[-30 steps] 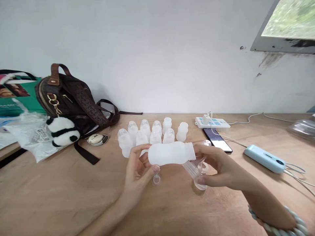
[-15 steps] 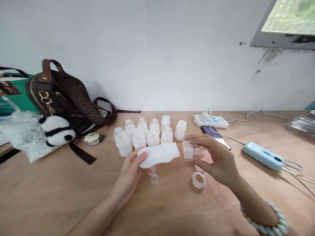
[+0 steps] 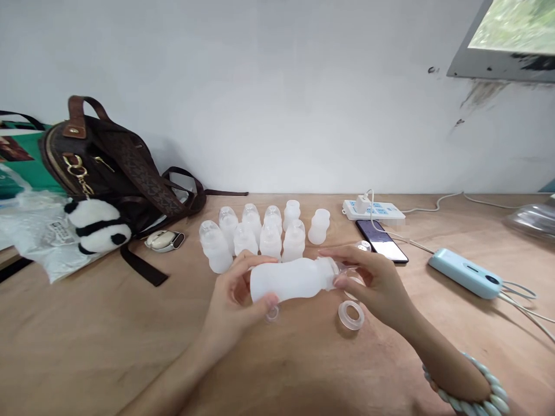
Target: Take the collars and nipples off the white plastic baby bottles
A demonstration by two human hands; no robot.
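My left hand [image 3: 238, 289] is wrapped round the base of a frosted white baby bottle [image 3: 290, 280], which lies sideways in the air above the table. At its neck, on the right, my right hand [image 3: 368, 274] grips a clear collar with a nipple [image 3: 336, 270], set against the bottle's mouth. My fingers partly hide the nipple. Just below lies a clear ring [image 3: 351, 315], with another ring partly covered by my right hand. A small clear nipple [image 3: 272, 313] sits under the bottle. Behind stand several capped bottles [image 3: 270, 240] and two without caps, one being this bottle [image 3: 319, 226].
On the left are a dark backpack [image 3: 125, 156] with a panda plush [image 3: 99, 225], a plastic bag [image 3: 37, 237] and a watch [image 3: 173, 241]. To the right lie a phone [image 3: 381, 240], a power strip [image 3: 381, 211], a light blue device [image 3: 463, 273] and cables.
My right hand has brought the collar with its nipple leftward onto the bottle's mouth, closing the gap. My left hand has shifted its grip round the base, and the bottle has moved slightly right.
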